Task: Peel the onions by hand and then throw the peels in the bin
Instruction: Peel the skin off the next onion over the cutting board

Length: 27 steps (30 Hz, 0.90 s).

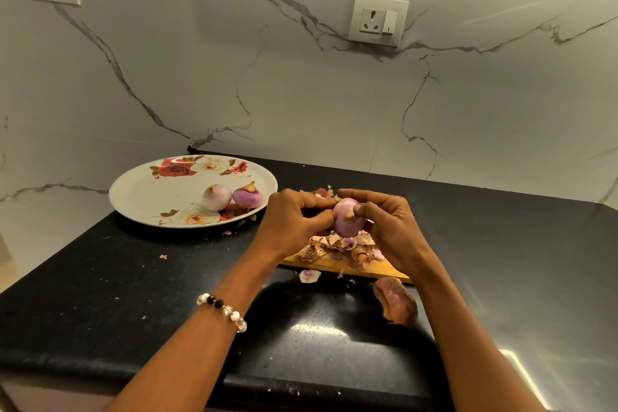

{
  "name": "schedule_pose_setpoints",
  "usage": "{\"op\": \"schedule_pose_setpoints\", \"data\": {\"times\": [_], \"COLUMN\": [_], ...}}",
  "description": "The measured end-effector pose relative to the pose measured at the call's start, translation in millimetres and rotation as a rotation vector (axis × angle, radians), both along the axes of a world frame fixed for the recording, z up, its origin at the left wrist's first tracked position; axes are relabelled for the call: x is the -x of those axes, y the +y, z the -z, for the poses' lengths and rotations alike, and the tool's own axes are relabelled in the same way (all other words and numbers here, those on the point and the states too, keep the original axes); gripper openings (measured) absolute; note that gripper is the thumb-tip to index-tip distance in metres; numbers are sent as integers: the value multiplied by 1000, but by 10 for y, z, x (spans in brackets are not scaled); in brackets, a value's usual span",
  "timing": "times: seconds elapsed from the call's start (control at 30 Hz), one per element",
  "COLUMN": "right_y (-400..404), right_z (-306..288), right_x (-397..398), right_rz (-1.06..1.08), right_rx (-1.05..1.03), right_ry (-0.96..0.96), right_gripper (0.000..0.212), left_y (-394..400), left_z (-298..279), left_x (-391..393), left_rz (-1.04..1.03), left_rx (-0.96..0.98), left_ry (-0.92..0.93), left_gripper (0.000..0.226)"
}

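Counter (100, 294): two onions on plate (140, 197), third in both hands.

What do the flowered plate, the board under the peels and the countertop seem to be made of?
Plate: glossy white with printed roses, probably melamine or glazed ceramic; the look leaves it open.
Board: wood, by its matte tan surface, mostly covered by peels.
Countertop: polished black speckled stone, likely granite, with mirror-like reflections of light.

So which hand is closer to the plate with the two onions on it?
Left. The left hand is just off the plate's right rim, gripping the onion being peeled. The right hand holds that onion from its far side, farther from the plate.
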State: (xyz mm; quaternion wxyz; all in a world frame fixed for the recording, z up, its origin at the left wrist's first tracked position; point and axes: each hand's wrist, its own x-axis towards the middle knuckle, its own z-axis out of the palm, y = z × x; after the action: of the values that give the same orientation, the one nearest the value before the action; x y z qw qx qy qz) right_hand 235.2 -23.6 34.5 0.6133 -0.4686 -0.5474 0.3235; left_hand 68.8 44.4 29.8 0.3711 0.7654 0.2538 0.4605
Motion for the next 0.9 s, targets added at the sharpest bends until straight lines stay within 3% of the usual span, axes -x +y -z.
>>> {"op": "schedule_pose_setpoints", "data": {"times": [0.4,0.6,0.9], "right_y": [1,3,-8], "right_z": [44,27,33], "right_x": [-41,-42,-28], "right_rz": [20,3,11], "right_rx": [25,7,37], "right_ry": [-116,-73,-239], "right_gripper": [33,31,28], "left_y": [-17,-9,11], "left_z": [11,14,14], "left_x": [2,-8,6], "left_rz": [-66,-37,-23], "left_rx": [-179,-65,-101], "left_ry": [89,-11,121], "left_gripper": [25,26,26]}}
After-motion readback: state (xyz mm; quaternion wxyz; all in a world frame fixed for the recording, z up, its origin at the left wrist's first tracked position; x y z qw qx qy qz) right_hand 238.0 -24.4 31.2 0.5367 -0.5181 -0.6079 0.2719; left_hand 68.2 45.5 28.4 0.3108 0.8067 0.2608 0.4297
